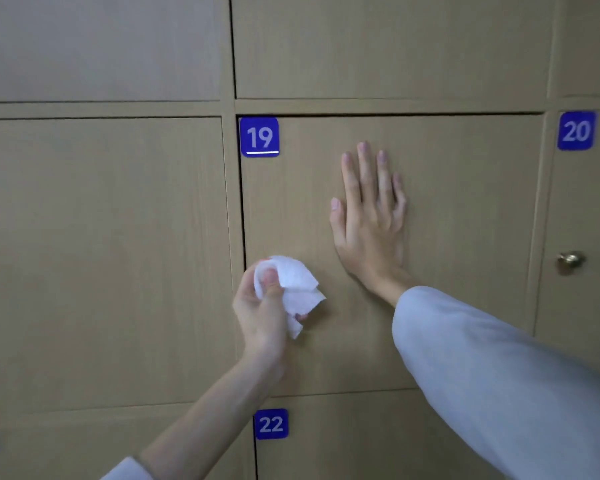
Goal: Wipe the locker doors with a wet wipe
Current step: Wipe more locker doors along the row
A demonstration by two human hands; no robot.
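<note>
Head view puts me square in front of a wall of flat, matte locker doors in pale wood-grain laminate, split by thin dark seams. On my screen the middle door (465, 209) carries a blue rounded-square label (259, 136) reading "19" in white with a white underline. Similar blue tags read "20" (576, 130) at upper right and "22" (271, 424) on the door below. A small round brass-coloured knob (570, 262) sits on the door under the "20".

I see the right hand (369, 220) spread flat, fingers straight and pointing up, palm pressed against door 19, its grey sleeve (499, 375) crossing the lower right. The left hand (264, 306) grips the wet wipe (293, 289), a crumpled white textured sheet, bunched around thumb and fingers, close to the lower left of door 19; whether it touches the surface I cannot tell.
</note>
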